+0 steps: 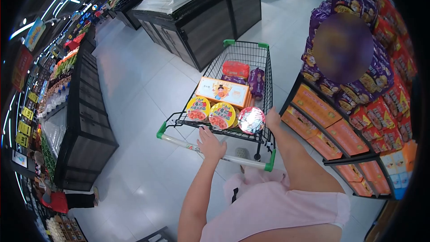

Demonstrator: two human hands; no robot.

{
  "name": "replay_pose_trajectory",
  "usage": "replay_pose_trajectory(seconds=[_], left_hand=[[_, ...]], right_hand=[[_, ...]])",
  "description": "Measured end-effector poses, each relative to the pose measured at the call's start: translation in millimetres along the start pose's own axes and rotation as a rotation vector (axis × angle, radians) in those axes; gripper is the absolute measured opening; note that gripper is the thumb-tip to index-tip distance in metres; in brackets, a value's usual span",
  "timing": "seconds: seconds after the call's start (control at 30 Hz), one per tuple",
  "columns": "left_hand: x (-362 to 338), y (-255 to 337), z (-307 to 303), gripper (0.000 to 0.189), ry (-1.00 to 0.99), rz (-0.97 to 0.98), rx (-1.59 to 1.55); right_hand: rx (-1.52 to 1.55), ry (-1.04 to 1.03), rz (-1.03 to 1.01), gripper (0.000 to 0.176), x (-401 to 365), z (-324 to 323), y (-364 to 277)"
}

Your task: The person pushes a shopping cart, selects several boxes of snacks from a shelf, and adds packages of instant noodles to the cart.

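Far-left aisle: dark display cases (85, 121) run along your left, near to far; a person in red (57, 201) crouches at the near-left end.
Cart: wire cart (242, 55) straight ahead of you, centre of scene, on the pale floor.
Handle: cart handle (244, 159) w/ green end caps, nearest part of the cart to you.
L hand: your left hand (210, 145) lies on top of the handle, left of centre, fingers pointing fwd toward the basket; can't tell if it's closed round the bar.
Cart load, near: two yellow-lid bowls (210, 112) side by side at the near-left of the basket.
Cart load, mid: orange box (222, 92) flat, just beyond the bowls.
Cart load, far: red pack (236, 69), and a purple pack (256, 83) to its right.
Foil bowl: foil-lid bowl (251, 120) at the near-right of the basket, just right of the yellow-lid pair, lid facing you.
R hand: your right hand (272, 118) grips the foil-lid bowl at its right edge.
Right: shelf unit (313, 107) close beside the cart, stacked w/ orange boxes and purple and red packets.
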State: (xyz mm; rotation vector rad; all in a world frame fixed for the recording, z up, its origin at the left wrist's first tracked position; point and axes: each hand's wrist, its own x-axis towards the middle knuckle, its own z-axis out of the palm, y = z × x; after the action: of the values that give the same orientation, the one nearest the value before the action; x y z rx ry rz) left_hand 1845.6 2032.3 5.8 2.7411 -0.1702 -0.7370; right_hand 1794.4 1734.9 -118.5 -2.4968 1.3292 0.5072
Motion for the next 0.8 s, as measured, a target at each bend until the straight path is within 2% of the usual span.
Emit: replay_pose_trajectory(seconds=[0.03,0.13,0.17,0.27,0.3,0.4,0.5,0.6,0.63,0.8], left_hand=[[20.2,-2.5,3.4,0.087,0.025,0.049,-0.130],[82.5,-39.1,10.4,0.078,-0.095,0.359,-0.096],[101.7,-48.9,18.1,0.061,-0.141,0.408,-0.125],[120.9,-41.2,-7.2,0.055,-0.313,0.413,0.058],[134.1,-37.6,-4.8,0.054,-0.266,0.472,0.098],[174.9,-21.2,-1.1,0.055,-0.307,0.541,0.115],[199.3,-11.3,-5.6,0.054,-0.487,0.559,0.242],[244.9,-13.6,9.5,0.052,-0.553,0.593,0.377],[256.2,-13.0,13.0,0.050,-0.529,0.639,0.410],[285.1,-16.4,28.9,0.044,-0.469,0.633,0.460]], right_hand=[[0.004,0.028,-0.008,0.025,14.9,3.3,-0.1],[0.060,0.056,0.012,0.025,43.6,9.4,-9.2],[0.085,0.058,0.023,0.025,50.4,8.3,-13.2],[0.065,0.025,0.063,0.026,44.9,0.6,-19.4],[0.072,0.052,0.048,0.028,51.9,1.2,-23.1],[0.106,0.058,0.099,0.029,71.7,-2.4,-34.1],[0.128,0.049,0.124,0.030,76.4,2.9,-34.7],[0.153,0.070,0.141,0.030,95.7,8.4,-47.4],[0.142,0.071,0.147,0.031,99.7,9.4,-50.3],[0.144,0.058,0.200,0.030,118.8,18.5,-58.8]])
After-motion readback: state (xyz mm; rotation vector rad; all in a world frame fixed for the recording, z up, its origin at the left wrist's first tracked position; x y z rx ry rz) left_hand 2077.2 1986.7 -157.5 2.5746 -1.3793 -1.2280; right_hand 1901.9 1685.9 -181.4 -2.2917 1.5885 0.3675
